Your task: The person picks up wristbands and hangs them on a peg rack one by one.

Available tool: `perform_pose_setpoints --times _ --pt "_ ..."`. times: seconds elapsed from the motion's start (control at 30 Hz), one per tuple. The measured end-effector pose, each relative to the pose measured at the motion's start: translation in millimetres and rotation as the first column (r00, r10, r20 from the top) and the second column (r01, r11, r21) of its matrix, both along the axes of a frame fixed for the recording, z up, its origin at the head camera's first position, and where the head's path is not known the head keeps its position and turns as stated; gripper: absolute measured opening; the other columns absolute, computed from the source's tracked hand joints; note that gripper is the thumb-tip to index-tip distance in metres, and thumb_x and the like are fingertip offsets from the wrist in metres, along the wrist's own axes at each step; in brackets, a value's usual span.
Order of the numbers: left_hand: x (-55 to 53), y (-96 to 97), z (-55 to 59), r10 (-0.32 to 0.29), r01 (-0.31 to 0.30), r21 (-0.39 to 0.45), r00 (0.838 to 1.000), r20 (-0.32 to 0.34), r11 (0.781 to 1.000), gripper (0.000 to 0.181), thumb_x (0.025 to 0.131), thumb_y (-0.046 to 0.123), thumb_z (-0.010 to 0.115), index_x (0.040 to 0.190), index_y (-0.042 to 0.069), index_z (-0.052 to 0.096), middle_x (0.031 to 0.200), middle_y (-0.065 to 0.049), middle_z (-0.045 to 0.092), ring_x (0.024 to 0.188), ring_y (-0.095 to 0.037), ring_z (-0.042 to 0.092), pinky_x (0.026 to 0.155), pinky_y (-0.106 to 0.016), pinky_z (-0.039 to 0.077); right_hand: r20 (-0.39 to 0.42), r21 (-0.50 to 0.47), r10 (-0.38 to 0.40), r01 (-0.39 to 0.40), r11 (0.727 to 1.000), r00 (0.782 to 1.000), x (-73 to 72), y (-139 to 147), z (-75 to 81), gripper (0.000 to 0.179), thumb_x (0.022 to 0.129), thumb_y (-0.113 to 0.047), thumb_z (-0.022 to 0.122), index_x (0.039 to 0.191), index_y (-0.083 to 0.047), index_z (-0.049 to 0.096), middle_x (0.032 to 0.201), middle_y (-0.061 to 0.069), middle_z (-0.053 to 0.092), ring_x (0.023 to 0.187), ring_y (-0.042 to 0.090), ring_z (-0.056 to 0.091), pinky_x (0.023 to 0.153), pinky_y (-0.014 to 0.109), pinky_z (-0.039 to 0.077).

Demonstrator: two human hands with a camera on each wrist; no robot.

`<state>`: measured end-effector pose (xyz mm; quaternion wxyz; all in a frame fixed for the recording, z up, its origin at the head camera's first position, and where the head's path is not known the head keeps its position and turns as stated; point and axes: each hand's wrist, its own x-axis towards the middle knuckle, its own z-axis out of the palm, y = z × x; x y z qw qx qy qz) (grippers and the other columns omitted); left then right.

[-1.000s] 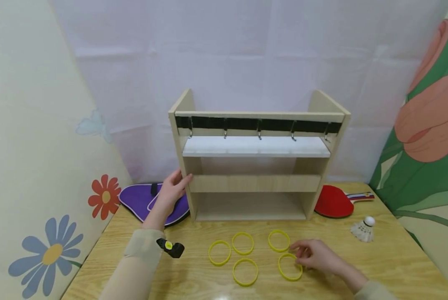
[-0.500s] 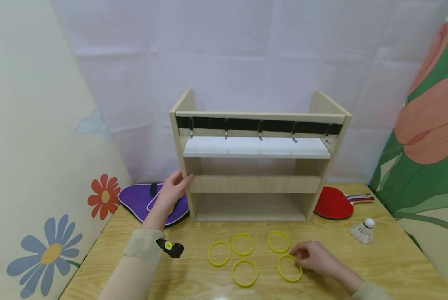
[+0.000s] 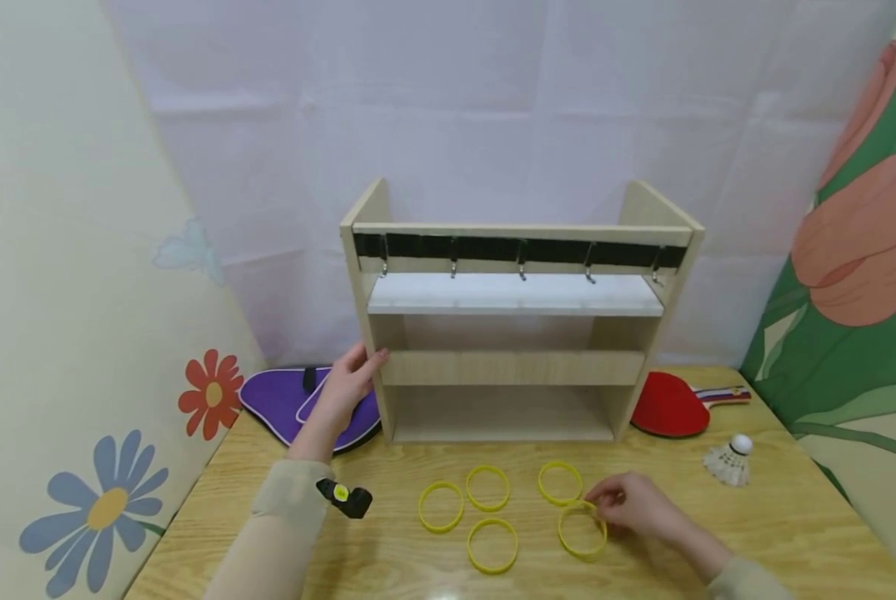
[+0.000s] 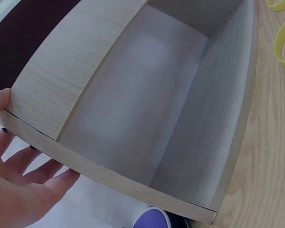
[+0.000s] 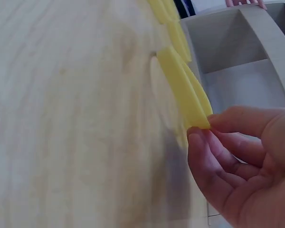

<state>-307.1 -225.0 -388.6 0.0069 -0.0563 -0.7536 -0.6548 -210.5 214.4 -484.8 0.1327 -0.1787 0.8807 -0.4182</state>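
My left hand (image 3: 342,393) grips the left side panel of a small wooden shelf rack (image 3: 511,367), thumb on the front edge and fingers behind it, as the left wrist view shows. At the table's front right, my right hand (image 3: 635,504) pinches a yellow silicone wristband (image 5: 183,88) between thumb and fingertips. The wristband is tilted on edge in the right wrist view, with a shadow beneath its held end. Several more yellow wristbands lie flat on the table (image 3: 387,550), the nearest wristband (image 3: 560,502) just behind the held one.
Metal hooks (image 3: 522,271) line a black strip on the rack's upper front. A purple paddle case (image 3: 275,396) lies left of the rack. On its right are a red table tennis paddle (image 3: 668,406) and a shuttlecock (image 3: 728,462).
My right hand has risen slightly, and the pinched side of its wristband has come up with it. The left hand keeps its place on the rack.
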Motion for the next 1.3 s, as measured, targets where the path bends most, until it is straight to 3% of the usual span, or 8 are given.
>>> perform_pose_setpoints --times 0.27,0.53,0.73,0.87,1.1,1.3 --pt "3.7 -0.3 1.4 0.004 -0.004 0.01 1.0 0.004 1.0 0.057 0.104 0.03 0.05 0.156 0.016 0.032 0.153 -0.021 0.039 0.134 -0.033 0.043 0.113 -0.051 0.035 0.076 -0.113 -0.032 0.041 0.993 0.997 -6.8 0.6 11.5 0.03 0.083 -0.002 0.064 0.111 0.009 0.068 0.081 0.003 0.061 0.069 0.01 0.061 0.06 0.025 0.054" --pt "3.1 -1.5 -0.9 0.015 -0.015 0.001 1.0 -0.003 1.0 0.058 0.104 0.033 0.05 0.156 0.015 0.032 0.152 -0.02 0.042 0.134 -0.034 0.044 0.112 -0.053 0.035 0.168 -0.267 -0.024 0.069 0.961 0.986 -13.1 -4.7 29.1 0.04 0.087 -0.001 0.06 0.12 0.021 0.056 0.083 -0.001 0.06 0.076 0.009 0.062 0.069 0.029 0.058" --pt "3.0 1.3 -2.4 0.039 -0.039 0.005 0.999 -0.02 0.999 0.055 0.104 0.03 0.05 0.153 0.012 0.036 0.145 -0.021 0.048 0.113 -0.015 0.057 0.104 -0.042 0.044 0.204 -0.344 -0.026 0.097 0.934 0.979 -18.5 -9.9 38.9 0.042 0.091 -0.002 0.061 0.123 0.023 0.052 0.088 0.001 0.064 0.077 0.008 0.064 0.073 0.032 0.059" --pt "3.1 2.3 -2.7 0.048 -0.048 0.008 0.999 -0.023 0.999 0.053 0.104 0.029 0.049 0.153 0.012 0.038 0.144 -0.021 0.05 0.104 -0.006 0.058 0.1 -0.037 0.047 0.218 -0.392 -0.035 0.12 0.912 0.975 -20.4 -14.0 46.3 0.043 0.091 -0.002 0.063 0.124 0.024 0.051 0.094 0.008 0.067 0.079 0.01 0.066 0.075 0.03 0.059" --pt "3.0 5.7 -3.1 0.048 -0.048 0.031 0.999 -0.011 0.998 0.055 0.103 0.032 0.05 0.154 0.013 0.036 0.146 -0.021 0.047 0.12 -0.02 0.052 0.108 -0.047 0.04 0.232 -0.43 -0.031 0.131 0.893 0.972 -22.3 -18.9 58.3 0.045 0.092 -0.001 0.063 0.125 0.026 0.048 0.093 0.002 0.068 0.079 0.009 0.067 0.076 0.029 0.059" --pt "5.4 6.1 -4.3 0.061 -0.058 0.05 0.996 -0.061 0.997 0.067 0.098 0.044 0.057 0.152 0.01 0.038 0.142 -0.021 0.051 0.119 -0.024 0.053 0.107 -0.05 0.041 0.27 -0.509 -0.01 0.152 0.847 0.963 -26.5 -26.9 67.3 0.045 0.094 -0.002 0.062 0.126 0.025 0.047 0.093 0.001 0.069 0.079 0.01 0.069 0.077 0.027 0.058"
